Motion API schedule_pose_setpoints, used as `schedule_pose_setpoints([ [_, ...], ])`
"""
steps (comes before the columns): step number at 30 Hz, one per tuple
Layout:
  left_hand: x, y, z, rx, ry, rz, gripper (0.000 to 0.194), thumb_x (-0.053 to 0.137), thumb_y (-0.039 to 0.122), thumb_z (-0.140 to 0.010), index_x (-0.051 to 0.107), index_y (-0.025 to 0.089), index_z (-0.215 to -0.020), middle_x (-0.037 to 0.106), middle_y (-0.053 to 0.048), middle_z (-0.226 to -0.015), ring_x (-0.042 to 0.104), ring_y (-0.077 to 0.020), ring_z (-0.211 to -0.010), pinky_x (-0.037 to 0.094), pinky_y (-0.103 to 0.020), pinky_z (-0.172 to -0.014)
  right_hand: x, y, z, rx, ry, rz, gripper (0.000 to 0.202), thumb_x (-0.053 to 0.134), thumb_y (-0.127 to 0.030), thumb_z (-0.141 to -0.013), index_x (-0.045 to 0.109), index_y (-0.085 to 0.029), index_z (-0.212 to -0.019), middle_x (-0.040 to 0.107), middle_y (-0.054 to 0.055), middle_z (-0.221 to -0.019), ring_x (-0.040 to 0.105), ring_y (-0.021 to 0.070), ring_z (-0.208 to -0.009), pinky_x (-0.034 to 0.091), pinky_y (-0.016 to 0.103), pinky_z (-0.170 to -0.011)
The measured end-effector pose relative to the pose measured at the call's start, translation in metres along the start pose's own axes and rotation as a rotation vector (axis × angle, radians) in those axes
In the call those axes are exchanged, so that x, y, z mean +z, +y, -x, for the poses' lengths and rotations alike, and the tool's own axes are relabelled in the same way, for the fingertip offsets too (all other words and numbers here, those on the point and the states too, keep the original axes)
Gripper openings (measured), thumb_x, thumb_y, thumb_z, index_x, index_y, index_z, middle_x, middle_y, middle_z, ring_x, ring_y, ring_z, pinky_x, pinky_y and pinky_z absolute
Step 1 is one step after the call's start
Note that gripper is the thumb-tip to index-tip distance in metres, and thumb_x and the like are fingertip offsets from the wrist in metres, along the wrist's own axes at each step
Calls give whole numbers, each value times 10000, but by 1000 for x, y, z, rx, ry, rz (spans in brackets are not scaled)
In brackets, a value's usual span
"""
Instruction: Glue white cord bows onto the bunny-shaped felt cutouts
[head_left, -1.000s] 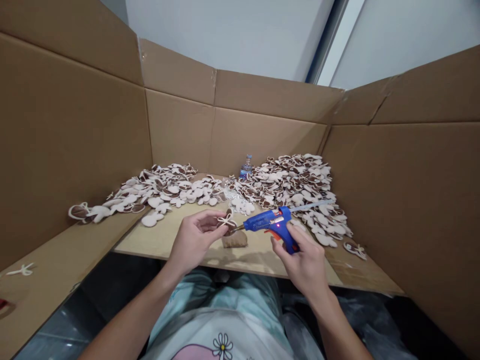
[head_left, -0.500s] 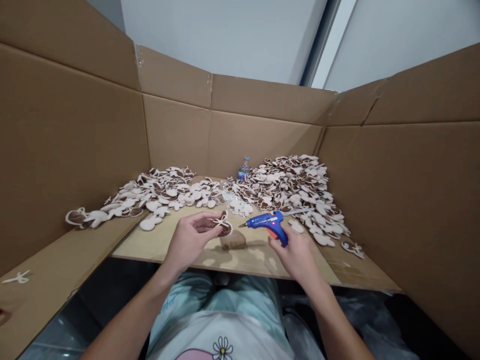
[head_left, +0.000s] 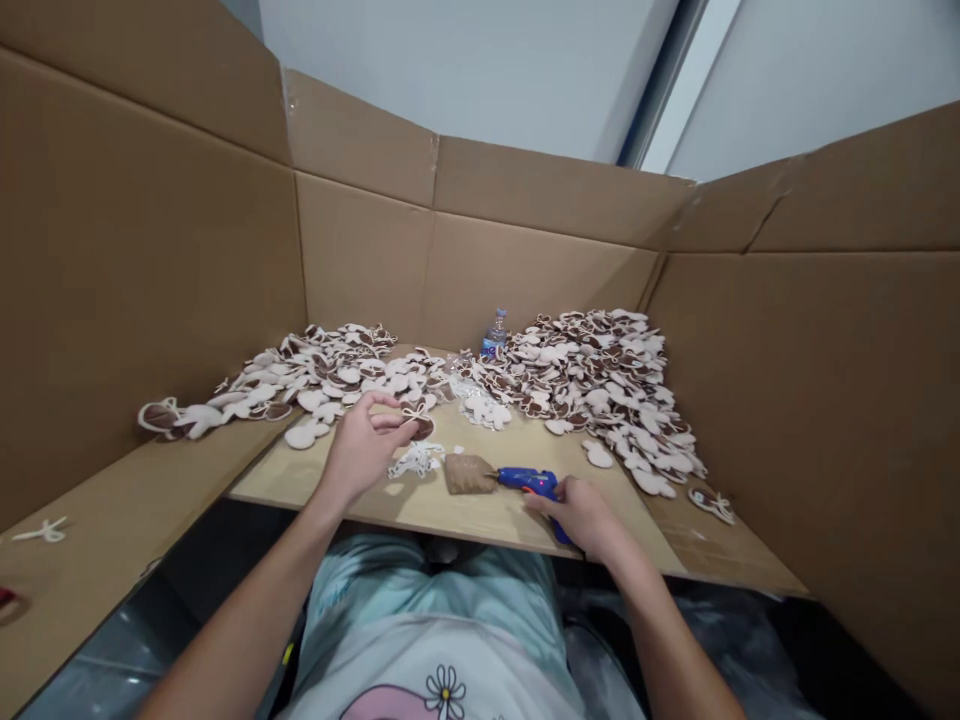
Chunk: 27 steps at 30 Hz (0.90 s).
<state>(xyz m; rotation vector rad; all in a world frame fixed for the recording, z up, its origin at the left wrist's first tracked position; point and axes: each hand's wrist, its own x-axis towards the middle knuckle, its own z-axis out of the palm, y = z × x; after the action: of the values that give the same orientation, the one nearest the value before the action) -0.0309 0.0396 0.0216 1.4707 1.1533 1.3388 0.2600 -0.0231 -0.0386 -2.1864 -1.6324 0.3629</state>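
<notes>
My left hand [head_left: 366, 442] is raised over the board, its fingers pinching a brown felt piece [head_left: 425, 428] with a pale edge and a small cream bow on it. My right hand [head_left: 581, 512] is on the handle of a blue glue gun [head_left: 525, 478] with a lit red spot. The gun is low and level, its nozzle tip touching or just over a brown block [head_left: 469, 474]. Between the block and my left hand lies a small heap of white cord bows [head_left: 417, 459].
Piles of bow-trimmed felt pieces stand at the left [head_left: 330, 365] and right [head_left: 600, 370]. A water bottle [head_left: 495, 333] and a crumpled clear bag [head_left: 469, 385] sit between them. Cardboard walls [head_left: 360, 240] enclose the board. One loose bow [head_left: 43, 531] lies far left.
My right hand has lowered the glue gun to the brown block. My left hand has moved left and up with the felt piece, uncovering the heap of bows. The view has shifted slightly.
</notes>
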Motion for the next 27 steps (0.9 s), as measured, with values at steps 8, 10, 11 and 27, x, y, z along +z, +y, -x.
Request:
schedule_pose_setpoints([
  [8, -3, -8, -4, 27, 14, 2, 196, 742, 280, -671, 585, 180, -729, 748, -57, -719, 742, -234, -755, 532, -288, -654, -5, -68, -28, -509, 24, -5, 149, 585, -205, -843, 699, -159, -927, 746, 75, -888, 677, 180, -799, 473, 240, -708],
  [10, -2, -7, -4, 23, 5, 17, 161, 734, 268, -679, 617, 171, -733, 757, -69, -737, 741, -229, -760, 542, -295, -672, 8, -96, -48, -603, -57, 14, 154, 632, -161, -801, 719, -174, -928, 756, 59, -914, 680, 174, -817, 477, 230, -728],
  [11, -2, -7, -4, 23, 6, 22, 146, 731, 259, -681, 630, 168, -734, 759, -70, -743, 740, -225, -758, 545, -294, -677, 15, -109, -58, -641, -86, 30, 184, 658, -149, -780, 725, -177, -949, 758, 64, -954, 679, 184, -857, 477, 239, -757],
  [27, -15, -11, -10, 100, 82, 61, 194, 757, 252, -678, 714, 142, -832, 772, -94, -842, 731, -235, -833, 559, -371, -823, 57, -153, -102, -711, -236, 177, 222, 593, -325, -926, 638, -142, -1044, 661, 63, -1056, 646, 175, -905, 547, 376, -808],
])
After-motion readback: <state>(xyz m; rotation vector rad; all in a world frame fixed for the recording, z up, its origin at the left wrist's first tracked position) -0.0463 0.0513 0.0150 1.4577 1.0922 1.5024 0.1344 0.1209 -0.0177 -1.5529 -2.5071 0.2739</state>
